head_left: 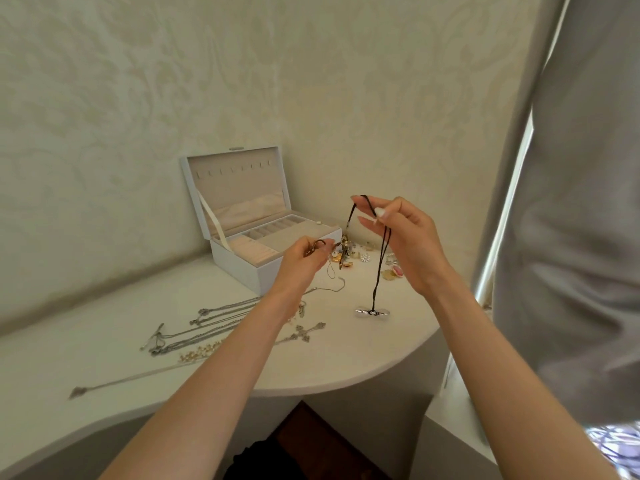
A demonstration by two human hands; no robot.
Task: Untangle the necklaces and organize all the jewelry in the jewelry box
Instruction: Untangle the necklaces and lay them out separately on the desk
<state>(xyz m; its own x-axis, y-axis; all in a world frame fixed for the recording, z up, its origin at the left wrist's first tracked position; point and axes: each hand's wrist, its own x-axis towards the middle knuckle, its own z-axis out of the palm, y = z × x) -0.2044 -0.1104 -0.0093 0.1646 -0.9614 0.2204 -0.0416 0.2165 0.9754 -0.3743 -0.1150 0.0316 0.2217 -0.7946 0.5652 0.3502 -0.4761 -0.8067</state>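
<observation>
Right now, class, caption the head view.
Right hand holds black cord necklace; left hand pinches small gold piece near open white jewelry box.

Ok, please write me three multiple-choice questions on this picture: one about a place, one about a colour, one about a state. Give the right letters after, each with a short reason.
1. Where do the silver chains lie?
A. on a wall hook
B. spread on the table
C. on the floor

2. What colour is the cord that the right hand pinches?
A. red
B. white
C. black

3. How is the lid of the jewelry box?
A. shut
B. raised open
C. taken off

Answers:
1 B, they lie flat on the white table.
2 C, the cord hangs dark below the hand.
3 B, the lid stands up and the compartments show.
</observation>
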